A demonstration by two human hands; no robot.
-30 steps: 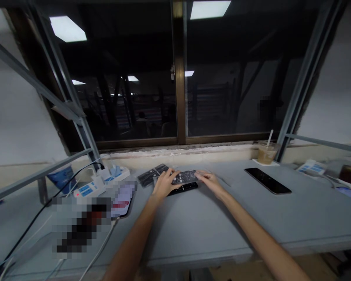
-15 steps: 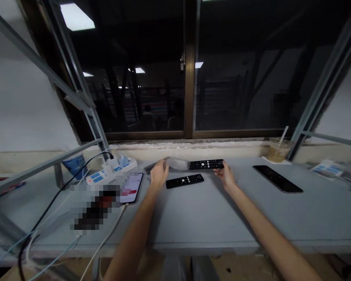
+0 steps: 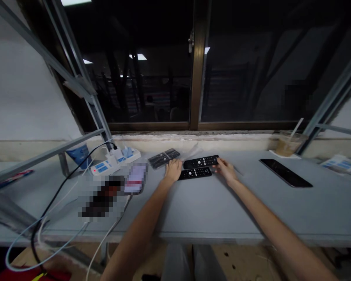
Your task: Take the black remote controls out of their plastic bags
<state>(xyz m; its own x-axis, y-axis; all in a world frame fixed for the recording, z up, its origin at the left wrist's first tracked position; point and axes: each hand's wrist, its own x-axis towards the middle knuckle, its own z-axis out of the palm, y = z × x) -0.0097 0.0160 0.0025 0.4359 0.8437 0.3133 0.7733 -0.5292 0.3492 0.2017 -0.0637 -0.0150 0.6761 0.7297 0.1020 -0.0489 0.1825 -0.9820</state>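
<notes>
Two black remote controls lie almost parallel in front of me. At the right end of the farther remote control (image 3: 201, 161), my right hand (image 3: 226, 171) is closed with thumb and fingers gripping it. The left end of the nearer remote control (image 3: 195, 173) is covered by my left hand (image 3: 173, 171), its fingers bent over that end. Another remote control (image 3: 163, 158), in a clear plastic sleeve, rests just beyond my left hand. Behind the farther remote is a crumpled clear plastic sleeve (image 3: 194, 149).
To the left are a power strip (image 3: 107, 166) with plugs and cables, a lit phone (image 3: 136, 178) and a blurred dark object (image 3: 102, 197). A dark phone (image 3: 285, 173) and a drink cup with straw (image 3: 288, 144) stand right. The window (image 3: 140, 78) is behind the desk (image 3: 222, 212).
My left hand has moved right, from the plastic sleeve to the nearer remote control. The farther remote is now clear of the sleeve and closer to the nearer one. The view has tilted down.
</notes>
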